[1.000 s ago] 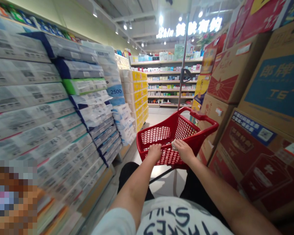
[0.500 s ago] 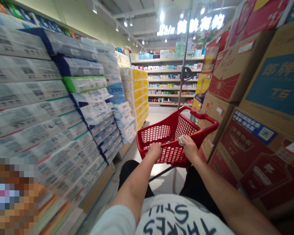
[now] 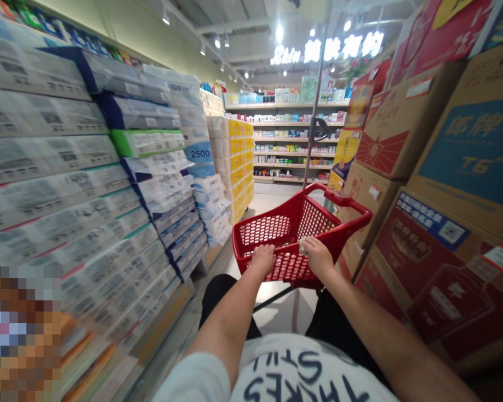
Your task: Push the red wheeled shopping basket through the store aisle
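In front of me stands a red plastic shopping cart [image 3: 295, 269] with perforated walls, turned at a slant. My left hand [image 3: 263, 260] is closed over its near rim, the fingers curled to the inner side. Further right on the same rim rests my right hand [image 3: 319, 258], closed as well. A small crumpled whitish wad [image 3: 303, 245] shows at that hand's fingers; I cannot tell exactly what it is. The visible part of the basket looks bare, though my hands and the rim hide some of its floor.
High stacks of wrapped tissue packs [image 3: 67, 173] line the left side, with yellow-and-white packs [image 3: 240, 162] beyond. Cardboard cartons [image 3: 427, 268] rise close on the right. A thin pole [image 3: 314, 111] stands ahead, and product shelves [image 3: 283, 139] cross the far end.
My right hand has slid slightly left along the cart's rim, with the whitish wad still at its fingers. My left hand stays on the rim. The cart has barely shifted in view.
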{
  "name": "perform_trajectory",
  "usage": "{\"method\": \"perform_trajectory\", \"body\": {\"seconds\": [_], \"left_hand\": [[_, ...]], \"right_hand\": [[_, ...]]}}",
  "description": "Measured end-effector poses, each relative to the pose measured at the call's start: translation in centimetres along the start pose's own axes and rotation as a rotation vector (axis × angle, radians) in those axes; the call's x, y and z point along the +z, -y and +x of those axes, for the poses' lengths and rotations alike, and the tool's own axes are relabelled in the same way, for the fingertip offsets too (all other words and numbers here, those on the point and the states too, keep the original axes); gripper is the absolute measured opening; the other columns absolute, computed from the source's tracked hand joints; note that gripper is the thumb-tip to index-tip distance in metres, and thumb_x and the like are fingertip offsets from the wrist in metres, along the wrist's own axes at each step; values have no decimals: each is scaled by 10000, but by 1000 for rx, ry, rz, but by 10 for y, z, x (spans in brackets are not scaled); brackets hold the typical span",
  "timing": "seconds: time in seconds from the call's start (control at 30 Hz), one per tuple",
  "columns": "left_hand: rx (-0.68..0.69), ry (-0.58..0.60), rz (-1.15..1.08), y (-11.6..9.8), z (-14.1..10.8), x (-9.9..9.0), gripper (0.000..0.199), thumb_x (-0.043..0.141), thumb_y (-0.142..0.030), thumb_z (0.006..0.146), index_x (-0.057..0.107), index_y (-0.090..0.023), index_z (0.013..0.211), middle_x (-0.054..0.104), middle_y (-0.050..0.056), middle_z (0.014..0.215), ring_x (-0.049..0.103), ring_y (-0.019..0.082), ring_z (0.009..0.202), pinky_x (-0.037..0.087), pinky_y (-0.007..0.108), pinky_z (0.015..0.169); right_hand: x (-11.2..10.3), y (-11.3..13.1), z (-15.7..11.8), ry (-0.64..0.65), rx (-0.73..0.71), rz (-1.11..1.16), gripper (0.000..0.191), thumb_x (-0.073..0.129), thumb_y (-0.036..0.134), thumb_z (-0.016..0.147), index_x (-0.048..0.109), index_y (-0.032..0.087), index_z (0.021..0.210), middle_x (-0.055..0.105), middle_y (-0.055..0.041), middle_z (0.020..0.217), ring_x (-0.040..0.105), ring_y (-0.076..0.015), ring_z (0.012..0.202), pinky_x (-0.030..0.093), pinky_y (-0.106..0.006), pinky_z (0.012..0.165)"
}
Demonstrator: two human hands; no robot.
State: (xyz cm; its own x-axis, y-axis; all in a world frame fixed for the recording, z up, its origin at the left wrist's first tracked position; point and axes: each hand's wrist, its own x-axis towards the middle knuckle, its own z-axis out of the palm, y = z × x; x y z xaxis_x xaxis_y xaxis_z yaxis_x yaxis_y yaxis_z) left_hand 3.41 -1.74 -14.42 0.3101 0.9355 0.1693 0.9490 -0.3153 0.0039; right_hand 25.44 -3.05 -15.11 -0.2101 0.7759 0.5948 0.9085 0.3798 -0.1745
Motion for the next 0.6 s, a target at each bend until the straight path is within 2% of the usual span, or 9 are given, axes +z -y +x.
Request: {"method": "perform_trajectory", "body": {"seconds": [0.2,0.4,0.5,0.6], "left_hand": [[-1,-3,0,2,1,0,245,448,-287,906,551,-166,1092,637,115,1084,564,263,1014,390,383,843],[-12,4,-1,1,0,0,253,458,-302,906,549,-166,1098,636,117,1094,559,266,1027,387,383,849],[-11,11,-5,1,-1,-2,255,467,-301,901,547,-166,1101,634,118,1105,558,265,1027,389,383,853],[-15,11,-11,1,-1,-3,249,471,-286,894,548,-171,1101,635,114,1114,558,261,1027,390,378,858]], "right_hand": [[1,10,-1,20,-3,-34,402,444,47,826,679,185,1121,641,-94,1237,525,-228,1203,391,-396,1038],[-11,12,7,58,12,31,328,484,89,825,707,166,1052,659,-94,1207,543,-222,1168,386,-332,1023],[-18,11,19,136,114,167,260,492,167,849,727,194,957,725,-57,1005,623,-189,970,448,-267,868],[-20,11,27,198,205,269,262,463,194,864,724,202,881,724,-23,813,632,-153,763,446,-227,700]]}}
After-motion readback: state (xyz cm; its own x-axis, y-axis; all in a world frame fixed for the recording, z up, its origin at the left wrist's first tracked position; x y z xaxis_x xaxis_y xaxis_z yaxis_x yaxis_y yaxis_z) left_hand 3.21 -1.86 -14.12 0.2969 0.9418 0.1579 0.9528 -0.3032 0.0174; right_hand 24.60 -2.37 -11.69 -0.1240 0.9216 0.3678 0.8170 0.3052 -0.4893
